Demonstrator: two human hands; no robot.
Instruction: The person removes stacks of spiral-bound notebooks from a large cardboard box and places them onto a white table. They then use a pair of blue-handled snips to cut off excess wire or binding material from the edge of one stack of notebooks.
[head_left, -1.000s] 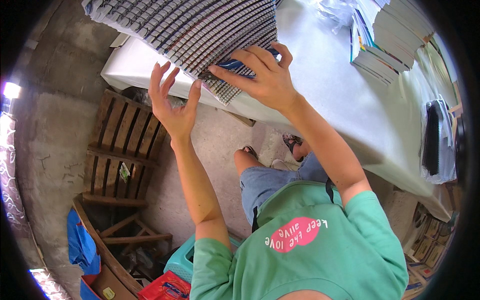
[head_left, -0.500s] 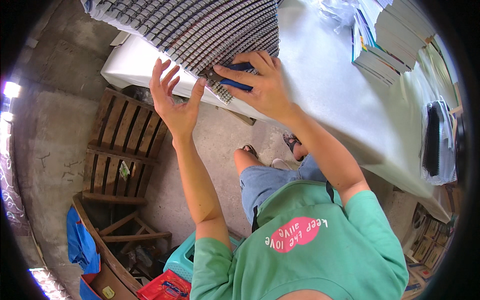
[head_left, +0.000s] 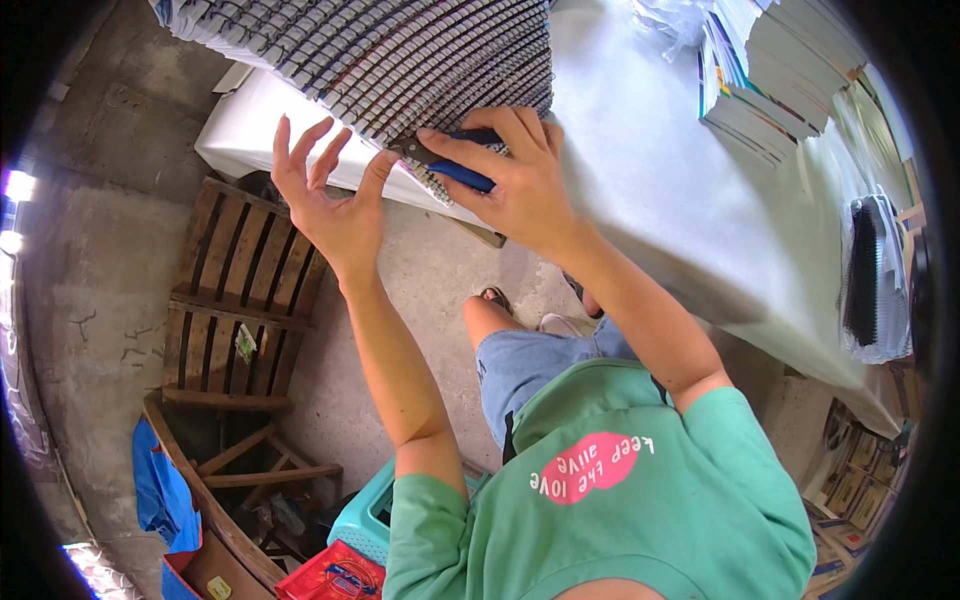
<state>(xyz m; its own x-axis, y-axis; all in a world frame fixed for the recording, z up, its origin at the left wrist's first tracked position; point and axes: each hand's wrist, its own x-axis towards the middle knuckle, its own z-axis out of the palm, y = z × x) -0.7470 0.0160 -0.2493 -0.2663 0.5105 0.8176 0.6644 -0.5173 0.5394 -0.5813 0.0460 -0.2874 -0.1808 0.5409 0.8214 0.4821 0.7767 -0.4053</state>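
Observation:
A pile of spiral-bound books [head_left: 400,60] lies at the table's edge, with rows of dark coil loops along the bound sides. My right hand [head_left: 530,190] is closed round blue-handled pliers [head_left: 462,176], whose dark jaws point left at the coil ends on the pile's near edge. Whether the jaws grip a coil is too small to tell. Just left of the pliers, my left hand [head_left: 340,220] is open with its fingers spread. Its thumb tip is close to the jaws and the pile's edge; whether they touch is unclear.
The table has a white cover [head_left: 640,200]. Stacked books [head_left: 760,115] and a plastic bag of black coils [head_left: 868,285] are on the right. A slatted wooden frame [head_left: 235,300] and a turquoise plastic stool [head_left: 365,518] stand at left.
My left hand has shifted left and its fingers have spread wider. My right hand still holds the pliers at the pile's near edge, with a slight change of angle.

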